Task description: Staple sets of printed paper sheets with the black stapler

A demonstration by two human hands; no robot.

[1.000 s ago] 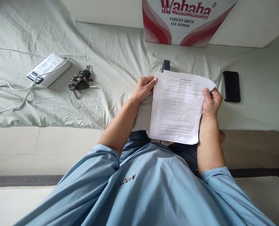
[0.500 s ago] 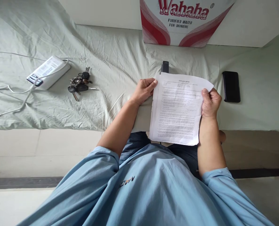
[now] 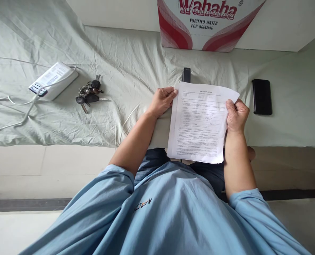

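Note:
Printed sheets of paper (image 3: 200, 124), apparently more than one layered together, are held up over the front edge of the cloth-covered surface. The top page bears small print under the heading "OVERLEAF NOTES". My left hand (image 3: 163, 101) pinches the upper left edge between thumb and fingers. My right hand (image 3: 237, 114) grips the upper right side, thumb on the front and fingers behind. Just beyond the top edge, a black object (image 3: 186, 75) shows only in part, its near end hidden by the paper.
A black phone (image 3: 262, 97) lies to the right. On the left are a bunch of keys (image 3: 89, 94) and a white box-shaped device (image 3: 53, 81) with a white cable (image 3: 27, 115). A Wahaha carton (image 3: 210, 35) stands at the back. Wrinkled pale green cloth (image 3: 130, 63) covers the surface.
The paper's right side has shifted slightly left, with my right hand moving along with it. Both hands keep their hold on the paper.

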